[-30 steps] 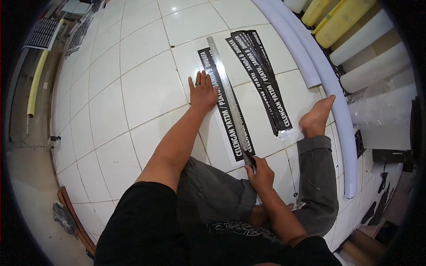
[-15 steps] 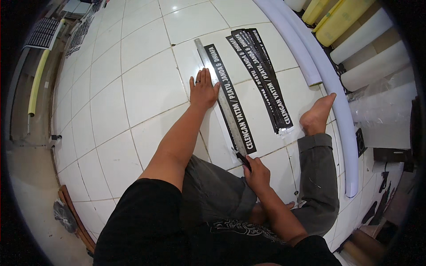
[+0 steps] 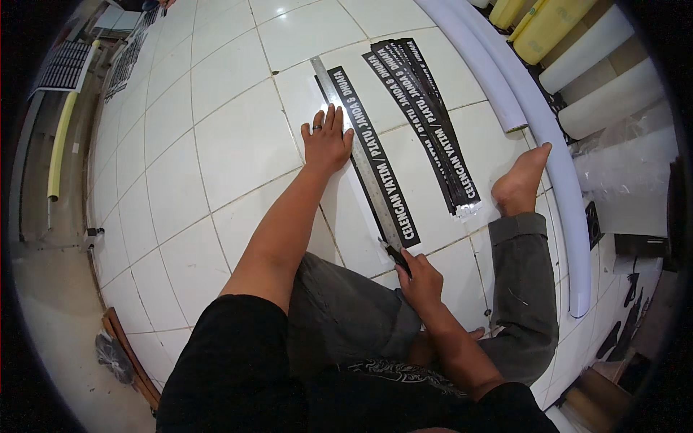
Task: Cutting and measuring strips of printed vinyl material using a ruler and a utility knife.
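Observation:
My left hand [image 3: 328,144] lies flat with fingers stretched on a long metal ruler [image 3: 376,198], pressing it to the tiled floor. Beneath and beside the ruler is a black strip with white lettering [image 3: 377,159], its white border showing along the left. My right hand [image 3: 424,280] is wrapped round a black utility knife [image 3: 396,257], whose tip is at the ruler's near end, by the strip's lower left corner. To the right, several similar black strips [image 3: 433,133] lie overlapped in a loose, fanned pile.
Right of the pile rests my bare foot [image 3: 523,180]. Long white rolls [image 3: 554,166] lie beyond it, with yellow rolls [image 3: 552,32] farther back. A brown plank [image 3: 130,361] is at lower left. Another person's hand [image 3: 166,3] shows at the top left edge.
The view has shifted slightly. Both my hands, the ruler and the knife keep nearly the same places. Another person's hand has come into view at the top left.

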Demonstrator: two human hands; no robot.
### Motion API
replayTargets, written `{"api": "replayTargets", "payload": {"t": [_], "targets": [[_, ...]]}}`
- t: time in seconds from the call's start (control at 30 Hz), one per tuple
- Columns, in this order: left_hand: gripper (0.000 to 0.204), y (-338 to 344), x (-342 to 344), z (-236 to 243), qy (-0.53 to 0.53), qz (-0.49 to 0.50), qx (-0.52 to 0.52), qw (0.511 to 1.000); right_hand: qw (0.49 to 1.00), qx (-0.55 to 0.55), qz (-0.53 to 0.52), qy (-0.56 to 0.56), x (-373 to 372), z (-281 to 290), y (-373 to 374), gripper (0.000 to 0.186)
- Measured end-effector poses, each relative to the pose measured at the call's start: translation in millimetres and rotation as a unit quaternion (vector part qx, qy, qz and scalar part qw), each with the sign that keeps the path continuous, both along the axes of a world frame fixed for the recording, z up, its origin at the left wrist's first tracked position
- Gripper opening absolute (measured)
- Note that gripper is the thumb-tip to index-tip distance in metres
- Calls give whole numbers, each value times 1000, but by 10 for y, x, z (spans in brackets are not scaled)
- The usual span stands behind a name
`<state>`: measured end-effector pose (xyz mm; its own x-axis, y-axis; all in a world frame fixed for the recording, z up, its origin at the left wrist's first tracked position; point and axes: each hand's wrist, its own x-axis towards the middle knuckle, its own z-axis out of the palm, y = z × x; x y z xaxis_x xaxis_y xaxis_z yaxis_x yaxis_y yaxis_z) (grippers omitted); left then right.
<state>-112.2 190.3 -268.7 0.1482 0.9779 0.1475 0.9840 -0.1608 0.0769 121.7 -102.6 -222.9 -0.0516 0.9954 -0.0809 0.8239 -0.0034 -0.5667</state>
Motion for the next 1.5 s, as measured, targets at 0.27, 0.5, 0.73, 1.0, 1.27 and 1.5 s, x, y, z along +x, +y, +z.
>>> {"api": "replayTargets", "payload": {"t": [0.27,0.5,0.73,1.0,1.27,1.5], "targets": [[60,3,-17,-9,1,2,-7,1000,1000,-1,-3,13,4,55,-25,41],[59,-46,23,-21,-18,-9,5,1000,1000,3,-5,30,42,40,-87,41],[61,52,-50,-124,19,-9,39,999,999,-13,-20,40,82,108,-91,36],[63,60,-55,-120,16,-15,-4,1000,997,-24,-22,63,116,14,-133,38],[63,38,-35,-103,24,-8,-17,1000,998,-26,-22,49,125,14,-150,38],[63,63,-37,-71,33,-6,-18,999,998,-5,-26,48,106,6,-113,37]]}}
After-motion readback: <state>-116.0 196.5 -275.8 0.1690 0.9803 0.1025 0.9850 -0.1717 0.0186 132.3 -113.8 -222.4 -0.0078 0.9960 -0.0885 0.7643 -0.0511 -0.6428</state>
